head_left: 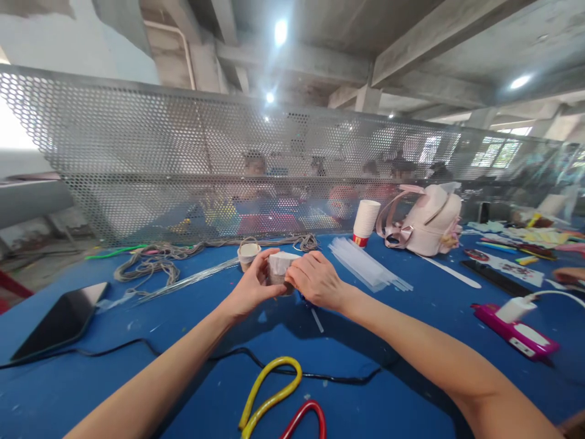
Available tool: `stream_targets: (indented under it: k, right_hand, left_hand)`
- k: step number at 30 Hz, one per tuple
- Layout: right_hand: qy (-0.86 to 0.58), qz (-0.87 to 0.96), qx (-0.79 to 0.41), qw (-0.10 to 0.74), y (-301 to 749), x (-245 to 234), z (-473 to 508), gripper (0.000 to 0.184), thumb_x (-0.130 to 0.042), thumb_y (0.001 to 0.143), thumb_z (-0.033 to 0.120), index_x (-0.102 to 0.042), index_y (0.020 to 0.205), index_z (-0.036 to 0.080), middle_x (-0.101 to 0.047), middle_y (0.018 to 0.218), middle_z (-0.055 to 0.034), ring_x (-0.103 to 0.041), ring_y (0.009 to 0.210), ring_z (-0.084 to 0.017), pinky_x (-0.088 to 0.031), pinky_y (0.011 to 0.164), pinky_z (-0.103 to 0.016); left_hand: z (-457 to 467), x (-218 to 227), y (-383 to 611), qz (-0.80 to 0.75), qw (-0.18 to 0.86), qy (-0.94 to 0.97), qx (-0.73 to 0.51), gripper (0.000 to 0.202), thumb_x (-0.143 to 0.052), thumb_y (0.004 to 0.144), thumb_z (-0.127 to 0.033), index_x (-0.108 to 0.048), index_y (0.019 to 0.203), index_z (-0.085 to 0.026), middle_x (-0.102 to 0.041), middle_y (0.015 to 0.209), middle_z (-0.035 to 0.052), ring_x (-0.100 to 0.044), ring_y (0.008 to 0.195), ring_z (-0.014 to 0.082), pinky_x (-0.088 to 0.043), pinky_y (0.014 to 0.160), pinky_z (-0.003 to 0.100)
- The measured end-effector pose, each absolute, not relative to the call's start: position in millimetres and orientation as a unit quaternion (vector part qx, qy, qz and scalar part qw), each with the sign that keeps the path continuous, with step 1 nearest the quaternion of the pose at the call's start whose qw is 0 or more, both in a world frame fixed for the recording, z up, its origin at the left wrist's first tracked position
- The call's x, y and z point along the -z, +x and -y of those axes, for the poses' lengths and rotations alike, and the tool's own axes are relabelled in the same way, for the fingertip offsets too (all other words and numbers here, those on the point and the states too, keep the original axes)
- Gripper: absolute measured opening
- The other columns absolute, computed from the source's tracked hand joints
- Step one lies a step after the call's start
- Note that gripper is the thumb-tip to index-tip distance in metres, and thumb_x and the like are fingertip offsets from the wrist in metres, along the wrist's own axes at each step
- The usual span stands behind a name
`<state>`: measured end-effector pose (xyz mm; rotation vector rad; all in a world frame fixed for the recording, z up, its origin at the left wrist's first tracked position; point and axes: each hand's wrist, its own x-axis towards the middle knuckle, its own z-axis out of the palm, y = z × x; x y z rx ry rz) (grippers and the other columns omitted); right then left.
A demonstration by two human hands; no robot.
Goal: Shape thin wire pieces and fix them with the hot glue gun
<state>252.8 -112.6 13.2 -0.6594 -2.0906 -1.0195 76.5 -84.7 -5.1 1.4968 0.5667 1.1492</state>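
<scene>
In the middle of the table, both hands hold a small cup, white above and grey-brown below. My left hand curls around its left side, thumb low at the front. From the right, my right hand presses bent fingers against it, hiding that side. Just behind my left hand stands another small cup with a pale rim and a thin handle-like loop. Below my right hand, a thin whitish stick sticks out beside something dark blue, mostly hidden.
Grey cord and long clear strands lie left. Translucent sticks, stacked paper cups and a pink backpack are right. Yellow and red loops are in front. A perforated screen stands behind; another person's hand shows right.
</scene>
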Motion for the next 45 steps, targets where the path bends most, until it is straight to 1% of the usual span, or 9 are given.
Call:
stream_targets:
  k: [12,21,24,26,30,34,36,40,45]
  right_hand:
    - [-0.206,0.836,0.415,0.295,251,-4,140,0.022,-0.041,0.089,0.011,-0.053,0.071,0.017,-0.050,0.066,-0.0023,-0.040,0.061,-0.017,-0.029,0.063,-0.032]
    - [-0.104,0.912,0.265,0.295,258,22,163,0.032,-0.041,0.091,0.021,-0.048,0.060,0.020,-0.045,0.054,0.0014,-0.037,0.052,-0.014,-0.030,0.053,-0.030]
    - [-0.090,0.940,0.187,0.270,254,23,177,0.018,-0.042,0.091,0.017,-0.055,0.079,0.019,-0.059,0.073,-0.0022,-0.049,0.065,-0.014,-0.039,0.062,-0.029]
    - [-0.164,0.913,0.111,0.355,250,23,180,0.012,-0.048,0.088,0.017,-0.054,0.098,0.017,-0.062,0.094,-0.0076,-0.055,0.085,-0.017,-0.044,0.074,-0.032]
    - [-0.358,0.766,-0.167,0.508,236,23,172,0.060,-0.067,0.076,0.037,-0.040,0.125,0.017,-0.050,0.126,-0.0177,-0.051,0.113,-0.026,-0.050,0.080,-0.038]
    - [-0.353,0.703,-0.401,0.470,222,20,165,0.048,-0.061,0.082,0.039,-0.046,0.122,0.017,-0.063,0.109,-0.0121,-0.063,0.094,-0.022,-0.055,0.073,-0.035]
    - [-0.356,0.717,-0.376,0.467,220,19,165,0.047,-0.065,0.080,0.036,-0.049,0.120,0.016,-0.066,0.105,-0.0107,-0.064,0.089,-0.022,-0.055,0.075,-0.037]
    - [-0.365,0.776,-0.249,0.450,226,21,164,0.065,-0.073,0.071,0.027,-0.045,0.129,0.017,-0.056,0.127,-0.0152,-0.054,0.114,-0.028,-0.046,0.095,-0.047]
    - [-0.317,0.765,-0.355,0.434,231,23,159,0.061,-0.060,0.076,0.011,-0.041,0.134,0.017,-0.050,0.133,-0.0150,-0.059,0.109,-0.022,-0.052,0.089,-0.039]
  left_hand:
    - [121,7,59,-0.282,0.536,0.630,-0.486,0.061,-0.080,0.053,-0.015,-0.050,0.105,-0.026,-0.057,0.111,0.0041,-0.054,0.105,0.0226,-0.044,0.088,0.033]
    - [129,7,39,-0.277,0.570,0.576,-0.516,0.071,-0.081,0.053,-0.022,-0.046,0.114,-0.028,-0.058,0.110,0.0040,-0.056,0.100,0.0219,-0.047,0.083,0.032]
    - [136,5,38,-0.263,0.604,0.551,-0.512,0.067,-0.081,0.053,-0.019,-0.047,0.110,-0.029,-0.060,0.104,0.0008,-0.058,0.095,0.0199,-0.049,0.079,0.030]
    - [142,4,37,-0.255,0.631,0.532,-0.504,0.062,-0.079,0.054,-0.018,-0.048,0.107,-0.030,-0.061,0.101,-0.0007,-0.060,0.092,0.0193,-0.050,0.078,0.031]
    - [153,7,40,-0.248,0.681,0.499,-0.475,0.060,-0.073,0.055,-0.016,-0.050,0.108,-0.033,-0.058,0.121,0.0000,-0.060,0.098,0.0223,-0.048,0.084,0.036]
    - [157,18,43,-0.267,0.705,0.503,-0.424,0.073,-0.070,0.057,-0.018,-0.045,0.123,-0.037,-0.052,0.134,0.0008,-0.053,0.115,0.0267,-0.043,0.094,0.041]
    - [155,21,42,-0.291,0.690,0.520,-0.411,0.073,-0.073,0.059,-0.027,-0.045,0.126,-0.034,-0.053,0.134,0.0035,-0.049,0.120,0.0282,-0.040,0.097,0.041]
    - [150,18,37,-0.361,0.583,0.565,-0.458,0.070,-0.078,0.059,-0.037,-0.052,0.122,-0.023,-0.055,0.130,0.0082,-0.047,0.122,0.0305,-0.039,0.098,0.038]
    - [147,11,30,-0.372,0.556,0.561,-0.488,0.067,-0.080,0.056,-0.034,-0.055,0.117,-0.024,-0.062,0.120,0.0076,-0.052,0.116,0.0301,-0.043,0.093,0.037]
